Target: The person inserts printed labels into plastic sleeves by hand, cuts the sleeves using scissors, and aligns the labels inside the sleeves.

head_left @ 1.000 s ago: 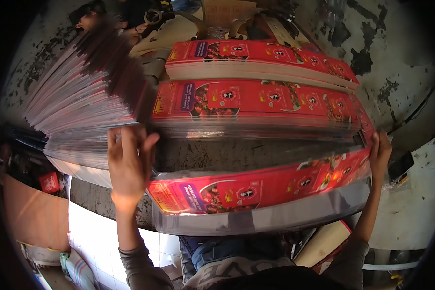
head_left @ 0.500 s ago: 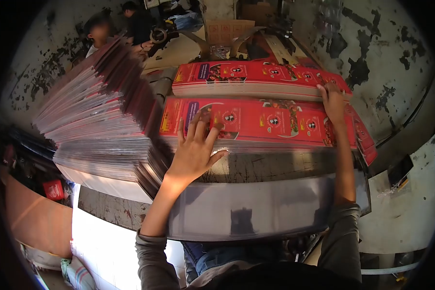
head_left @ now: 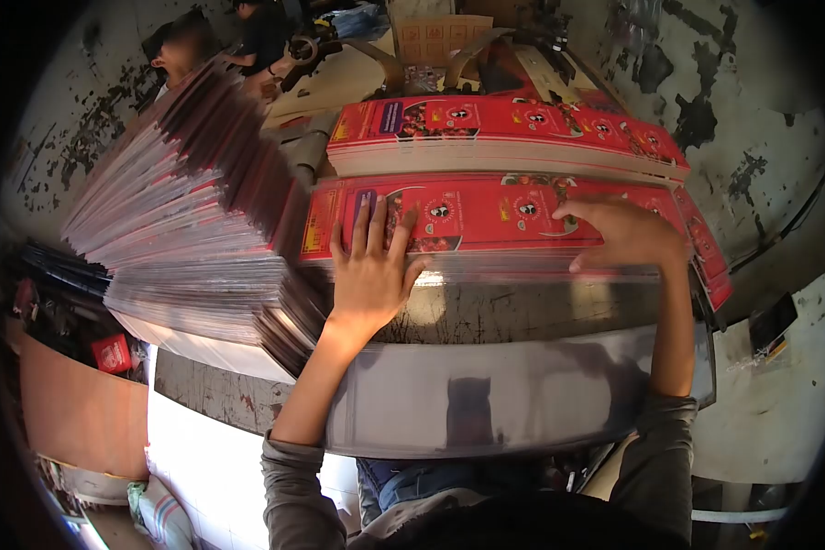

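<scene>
A stack of long red printed sheets [head_left: 486,215] with clear film at its front edge lies across the worn tabletop. My left hand [head_left: 373,266] rests on its left part with the fingers spread. Over its right part is my right hand [head_left: 628,236], fingers apart, thumb near the front edge. Behind lies a second red stack [head_left: 522,124] with pale card edges. To the left rises a tall, fanned pile of film-covered sheets [head_left: 183,211]. A glossy clear strip [head_left: 522,394] runs along the table's front edge.
Two people are at the back left, one in a dark shirt [head_left: 264,41]. Cardboard [head_left: 440,41] and a tape roll [head_left: 303,49] lie beyond the stacks. Another narrow red sheet [head_left: 706,252] angles down at the right. A stained wall [head_left: 706,82] stands at the right.
The red sheet held over the clear strip a second ago is no longer there. Both hands moved onto the middle stack; my right hand has since come nearer from the back stack's edge.
</scene>
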Demonstrator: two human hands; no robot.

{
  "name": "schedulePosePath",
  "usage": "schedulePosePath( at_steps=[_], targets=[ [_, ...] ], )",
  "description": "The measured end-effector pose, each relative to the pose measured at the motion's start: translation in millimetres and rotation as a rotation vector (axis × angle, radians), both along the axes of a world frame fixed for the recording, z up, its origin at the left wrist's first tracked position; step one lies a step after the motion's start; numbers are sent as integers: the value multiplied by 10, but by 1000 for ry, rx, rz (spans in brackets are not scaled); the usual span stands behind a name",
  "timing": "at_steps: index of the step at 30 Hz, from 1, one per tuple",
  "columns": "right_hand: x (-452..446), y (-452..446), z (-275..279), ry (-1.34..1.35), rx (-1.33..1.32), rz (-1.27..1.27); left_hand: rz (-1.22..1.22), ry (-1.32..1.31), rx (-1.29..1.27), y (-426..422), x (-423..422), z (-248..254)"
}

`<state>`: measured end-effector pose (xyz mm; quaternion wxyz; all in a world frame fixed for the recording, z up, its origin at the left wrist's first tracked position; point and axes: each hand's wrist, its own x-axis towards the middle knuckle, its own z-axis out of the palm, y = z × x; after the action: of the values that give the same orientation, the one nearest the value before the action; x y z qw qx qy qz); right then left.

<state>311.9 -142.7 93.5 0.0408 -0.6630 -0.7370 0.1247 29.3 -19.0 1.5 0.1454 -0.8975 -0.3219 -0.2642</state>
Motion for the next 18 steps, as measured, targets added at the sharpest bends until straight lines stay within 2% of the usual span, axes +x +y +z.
schedulePosePath(
  at_steps=[2, 3, 4, 8, 10, 13, 16, 18],
  targets=[
    [-7, 9, -75, -20, 33, 38, -55, -29, -4, 32, -34, 35],
    [-39, 29, -86, -42, 27, -61, -113, -61, -6, 40, -49, 56],
    [-67, 45, -94, -65, 21, -162, -90, -50, 1, 29, -59, 67],
    [-25, 268, -111, 8, 190, -176, -43, -19, -4, 55, -62, -17],
    [24, 385, -286, -166, 827, -163, -60, -13, 21, 68, -52, -11],
    [175, 472, -423, -255, 934, -204, -115, -9, 5, 127, -53, -7],
    [309, 511, -585, -342, 917, -220, -114, 3, -23, 104, -63, 12],
    [390, 545, -562, -263, 903, -225, -114, 0, -28, 101, -63, 16]
  ],
)
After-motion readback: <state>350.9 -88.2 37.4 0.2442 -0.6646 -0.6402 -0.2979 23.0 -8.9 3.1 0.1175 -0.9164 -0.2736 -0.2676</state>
